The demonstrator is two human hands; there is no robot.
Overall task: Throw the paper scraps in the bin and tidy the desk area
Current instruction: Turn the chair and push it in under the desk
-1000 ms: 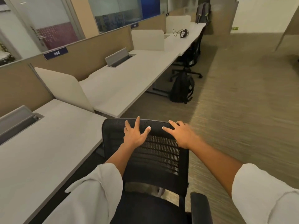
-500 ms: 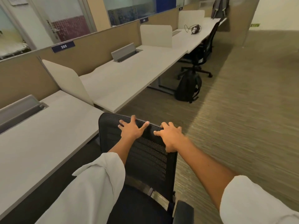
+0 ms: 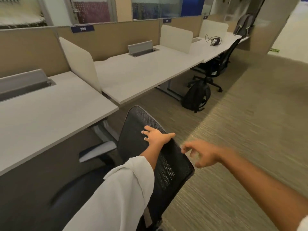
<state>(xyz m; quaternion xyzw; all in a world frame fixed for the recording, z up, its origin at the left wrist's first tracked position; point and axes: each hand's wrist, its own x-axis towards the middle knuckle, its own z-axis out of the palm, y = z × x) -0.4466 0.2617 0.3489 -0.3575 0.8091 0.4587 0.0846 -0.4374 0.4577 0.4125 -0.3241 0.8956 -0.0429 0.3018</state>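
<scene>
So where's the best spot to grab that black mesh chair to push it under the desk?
Probably the top rim of the chair backrest, from behind on the aisle side. The rim is a curved edge that fingers can wrap over, and the left hand rests there; the seat already points toward the desk.

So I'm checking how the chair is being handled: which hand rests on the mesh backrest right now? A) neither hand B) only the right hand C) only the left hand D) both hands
C: the left hand lies flat on the top of the mesh backrest, while the right hand hangs open beside its edge, apparently off it.
</scene>
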